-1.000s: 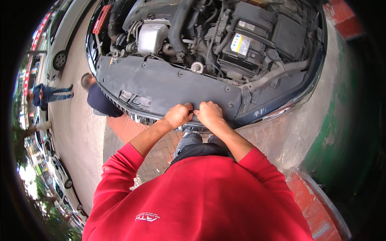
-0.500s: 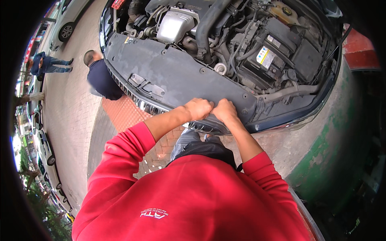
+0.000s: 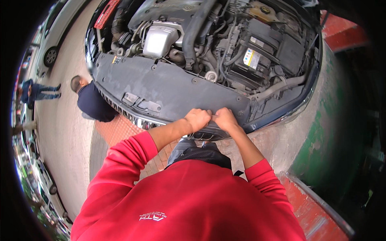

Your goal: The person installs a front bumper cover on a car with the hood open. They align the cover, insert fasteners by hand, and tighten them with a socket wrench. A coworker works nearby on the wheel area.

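At the car's front edge, my left hand (image 3: 198, 120) and my right hand (image 3: 224, 119) are closed, knuckles up, with their thumbs almost meeting. Both are over the near edge of a black plastic radiator cover panel (image 3: 171, 90). Whatever the fingers hold is too small or too well hidden to name. A metal latch plate (image 3: 141, 103) sits in a slot of the panel, left of my hands. Below the panel edge, the chrome-trimmed grille (image 3: 142, 123) shows in part.
Behind the panel lie the silver metal cover (image 3: 160, 40), the black battery (image 3: 257, 60) and a yellowish fluid reservoir (image 3: 263, 12). A person in dark blue (image 3: 94, 102) crouches by the front left of the car. Red-painted metal (image 3: 309, 205) borders the right side.
The view has shifted, so the engine bay appears further left and slightly lower. My hands stay closed and close together at the panel's front edge.
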Demonstrator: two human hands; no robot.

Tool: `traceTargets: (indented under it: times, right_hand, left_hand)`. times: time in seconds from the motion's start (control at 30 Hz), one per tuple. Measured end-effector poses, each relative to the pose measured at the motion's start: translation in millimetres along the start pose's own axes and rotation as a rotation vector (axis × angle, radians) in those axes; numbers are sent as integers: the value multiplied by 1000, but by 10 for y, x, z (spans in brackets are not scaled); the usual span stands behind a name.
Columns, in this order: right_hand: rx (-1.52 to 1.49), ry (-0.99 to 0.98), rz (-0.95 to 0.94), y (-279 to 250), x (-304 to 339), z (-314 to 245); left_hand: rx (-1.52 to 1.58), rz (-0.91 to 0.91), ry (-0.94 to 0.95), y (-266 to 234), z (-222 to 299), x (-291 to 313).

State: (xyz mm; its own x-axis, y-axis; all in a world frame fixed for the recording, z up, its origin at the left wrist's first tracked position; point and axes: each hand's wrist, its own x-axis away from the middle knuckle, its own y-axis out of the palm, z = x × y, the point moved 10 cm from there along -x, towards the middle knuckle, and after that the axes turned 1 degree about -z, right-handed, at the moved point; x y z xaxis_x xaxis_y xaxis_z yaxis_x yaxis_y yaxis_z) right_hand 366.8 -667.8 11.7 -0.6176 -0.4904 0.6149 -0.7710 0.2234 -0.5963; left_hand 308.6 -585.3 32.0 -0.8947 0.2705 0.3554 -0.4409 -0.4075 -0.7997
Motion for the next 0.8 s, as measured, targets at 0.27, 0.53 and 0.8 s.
traceTargets:
  times: [0.27, 0.53, 0.8]
  right_hand:
    - [-321, -17, 384, -387, 579, 641]
    - [-449, -45, 302, -126, 586, 641]
    - [-475, -85, 222, -69, 622, 784]
  left_hand:
    - [17, 56, -333, 65, -75, 74]
    - [86, -5, -512, -85, -226, 148]
    - [-71, -8, -592, -162, -196, 41]
